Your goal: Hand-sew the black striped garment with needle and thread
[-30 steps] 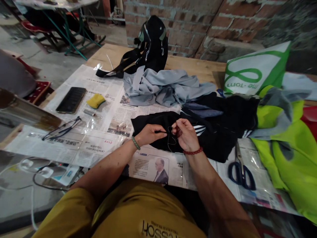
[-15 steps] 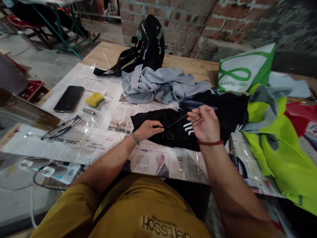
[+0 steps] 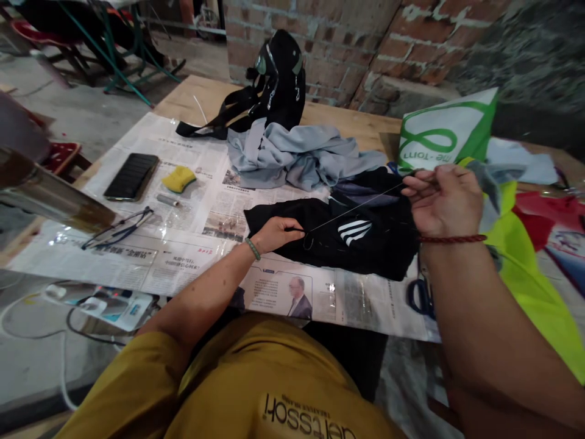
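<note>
Black cloth (image 3: 384,259) with white stripes lies on newspaper in front of me. At its left part, my left hand (image 3: 277,234) pinches a fold of it between thumb and fingertips. A thin pale thread (image 3: 359,208) runs taut from the cloth beside that pinch up to my right hand (image 3: 446,198). My right hand is raised at the right, fingertips closed on the thread's far end; whether a needle is there is too small to tell. A small loose loop of thread rests on the cloth near my left fingers.
Dark-handled scissors (image 3: 420,297) lie by my right forearm. Grey cloth (image 3: 301,155), a black bag (image 3: 286,79) and a white-green bag (image 3: 445,134) sit behind; yellow-green cloth (image 3: 525,274) is right. At left are a phone (image 3: 131,177), yellow sponge (image 3: 178,179), glasses (image 3: 119,230) and bottle (image 3: 59,198).
My right hand has moved right and up, drawing out a longer stretch of thread. My left hand stays pinching the cloth; the loose thread loop is smaller.
</note>
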Tool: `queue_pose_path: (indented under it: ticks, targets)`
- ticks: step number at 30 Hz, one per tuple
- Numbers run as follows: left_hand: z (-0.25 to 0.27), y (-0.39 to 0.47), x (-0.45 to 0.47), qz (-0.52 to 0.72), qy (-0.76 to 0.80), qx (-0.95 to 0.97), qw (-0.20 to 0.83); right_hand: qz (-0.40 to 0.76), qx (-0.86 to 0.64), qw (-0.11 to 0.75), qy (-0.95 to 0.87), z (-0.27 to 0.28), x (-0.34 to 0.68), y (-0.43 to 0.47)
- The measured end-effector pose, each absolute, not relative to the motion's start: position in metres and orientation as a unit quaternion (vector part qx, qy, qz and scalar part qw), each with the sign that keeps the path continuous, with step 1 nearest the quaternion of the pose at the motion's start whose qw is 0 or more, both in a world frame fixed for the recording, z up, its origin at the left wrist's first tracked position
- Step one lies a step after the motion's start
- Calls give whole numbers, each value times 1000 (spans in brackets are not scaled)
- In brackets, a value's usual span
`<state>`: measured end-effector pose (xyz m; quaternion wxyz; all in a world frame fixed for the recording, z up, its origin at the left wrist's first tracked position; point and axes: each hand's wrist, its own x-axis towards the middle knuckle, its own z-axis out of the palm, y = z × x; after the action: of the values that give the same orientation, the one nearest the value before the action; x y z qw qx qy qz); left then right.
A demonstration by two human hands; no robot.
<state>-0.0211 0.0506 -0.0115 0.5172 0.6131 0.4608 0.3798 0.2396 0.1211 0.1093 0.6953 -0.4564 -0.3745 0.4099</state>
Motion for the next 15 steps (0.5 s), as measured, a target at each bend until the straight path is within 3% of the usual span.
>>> queue_pose_path:
  ticks: [15]
  targets:
    - [-12,51,-21,380,459,609,522,315,-422,750,-401,134,282,169]
